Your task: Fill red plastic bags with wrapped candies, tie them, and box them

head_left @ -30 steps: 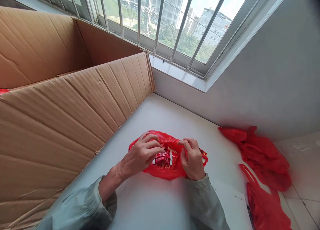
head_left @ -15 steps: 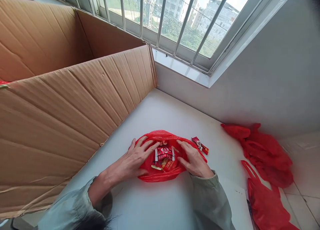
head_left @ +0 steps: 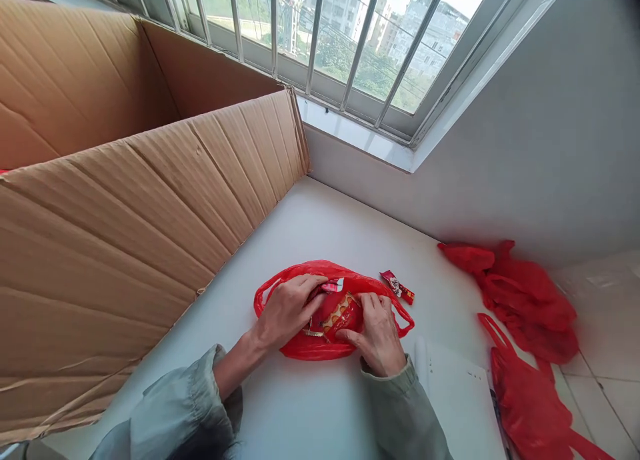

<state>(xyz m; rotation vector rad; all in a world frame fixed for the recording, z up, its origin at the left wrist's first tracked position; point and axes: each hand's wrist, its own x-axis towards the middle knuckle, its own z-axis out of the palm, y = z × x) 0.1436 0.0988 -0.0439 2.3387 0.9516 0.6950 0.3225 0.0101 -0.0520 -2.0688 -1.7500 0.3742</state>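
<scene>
An open red plastic bag [head_left: 305, 349] lies on the white table, with small wrapped snacks inside it. My left hand [head_left: 286, 312] reaches in from the left, and its thumb and fingers pinch a pink-and-white snack packet [head_left: 333, 286]. On the bag's right side, my right hand [head_left: 381, 333] has its thumb and fingers closed about the end of a red packet with a yellow pattern [head_left: 341, 315]. Part of another wrapper [head_left: 314, 330] shows below my left fingers. Just outside the bag, at its upper right, lie small red snack packets [head_left: 397, 287].
A large open cardboard box [head_left: 165, 200] stands along the left. More red plastic bags [head_left: 525, 300] lie crumpled at the right, another red bag [head_left: 530, 393] by the table's right edge. Behind are a grey wall [head_left: 525, 160] and a barred window [head_left: 345, 53].
My left hand has moved right and closed on the pink-and-white packet, lifting it off the pile. My right hand has shifted down slightly and curled inward onto the yellow-patterned packet. The view shifted slightly.
</scene>
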